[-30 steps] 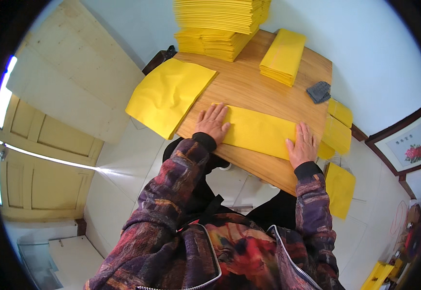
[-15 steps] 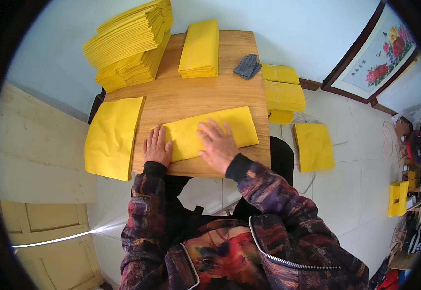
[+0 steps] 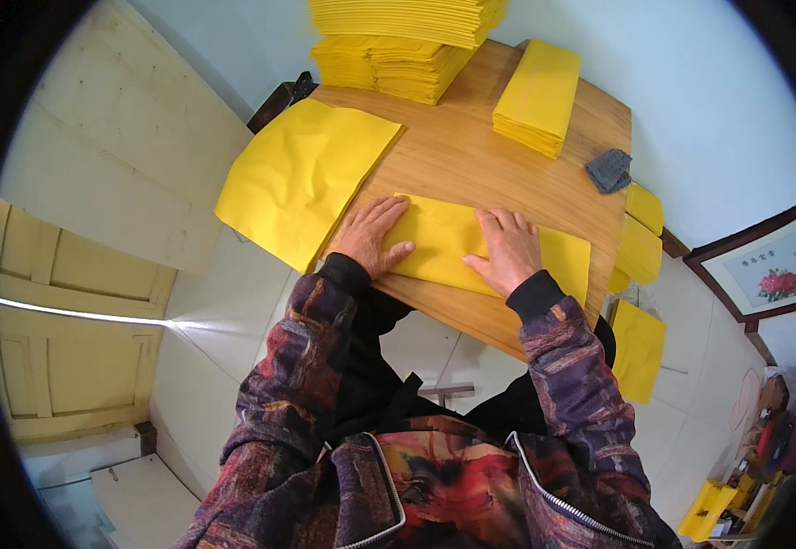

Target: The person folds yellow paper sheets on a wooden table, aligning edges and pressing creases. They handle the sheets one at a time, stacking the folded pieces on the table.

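A folded yellow paper-like sheet (image 3: 448,240) lies as a long strip near the front edge of the wooden table. My left hand (image 3: 372,240) rests on its left end, fingers stretched out and thumb apart. Toward the sheet's middle, my right hand (image 3: 510,253) presses down with its fingers extended and thumb spread. Neither hand grips anything. To the left, a wide yellow sheet or pile of sheets (image 3: 302,174) overhangs the table's edge, its surface wrinkled.
The wooden table (image 3: 457,151) also bears a tall stack of folded yellow sheets (image 3: 398,69), a smaller folded stack (image 3: 540,96) and a grey knitted cloth (image 3: 608,171). More yellow bundles (image 3: 638,249) stand beyond its right edge. A framed flower picture (image 3: 769,265) leans by the wall.
The head view has turned left, so the table sits farther right. My right hand has changed its angle on the folded sheet; my left hand stays at the left end.
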Action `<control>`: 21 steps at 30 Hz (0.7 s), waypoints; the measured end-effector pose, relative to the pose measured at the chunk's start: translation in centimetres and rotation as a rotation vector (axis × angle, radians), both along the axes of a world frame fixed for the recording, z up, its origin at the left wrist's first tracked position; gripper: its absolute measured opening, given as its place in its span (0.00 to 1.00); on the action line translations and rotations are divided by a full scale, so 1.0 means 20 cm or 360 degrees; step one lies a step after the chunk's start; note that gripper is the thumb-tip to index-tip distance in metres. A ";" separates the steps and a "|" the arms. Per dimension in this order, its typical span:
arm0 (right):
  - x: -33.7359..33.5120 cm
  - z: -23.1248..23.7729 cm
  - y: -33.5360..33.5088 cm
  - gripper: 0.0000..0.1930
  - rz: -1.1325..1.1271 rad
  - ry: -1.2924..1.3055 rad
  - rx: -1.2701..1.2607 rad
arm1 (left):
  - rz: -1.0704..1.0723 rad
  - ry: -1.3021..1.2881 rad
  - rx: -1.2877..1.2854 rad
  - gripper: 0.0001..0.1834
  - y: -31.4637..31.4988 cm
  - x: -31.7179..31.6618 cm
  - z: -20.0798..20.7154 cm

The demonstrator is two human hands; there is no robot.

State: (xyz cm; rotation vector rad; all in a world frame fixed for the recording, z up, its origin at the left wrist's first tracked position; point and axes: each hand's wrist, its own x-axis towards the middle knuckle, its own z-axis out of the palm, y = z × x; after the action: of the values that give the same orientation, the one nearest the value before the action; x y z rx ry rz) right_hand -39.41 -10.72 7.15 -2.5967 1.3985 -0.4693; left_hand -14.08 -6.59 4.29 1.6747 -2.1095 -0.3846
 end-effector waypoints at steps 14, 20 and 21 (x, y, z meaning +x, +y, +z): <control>-0.01 0.05 -0.11 0.23 -0.0004 0.0081 0.0416 | 0.0065 -0.0132 -0.0011 0.41 -0.01 -0.01 0.00; -0.01 0.07 -0.11 0.21 0.0010 0.0111 0.0486 | 0.0090 -0.0177 -0.0064 0.40 -0.01 -0.02 -0.01; -0.01 0.07 -0.12 0.21 0.0013 0.0115 0.0497 | 0.0094 -0.0160 -0.0089 0.40 -0.01 -0.03 -0.01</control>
State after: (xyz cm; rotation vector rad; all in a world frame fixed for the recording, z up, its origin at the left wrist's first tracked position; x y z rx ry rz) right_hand -39.67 -13.02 8.55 -2.3856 1.3581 -0.1415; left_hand -14.63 -6.83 4.15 1.7532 -2.1156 -0.2251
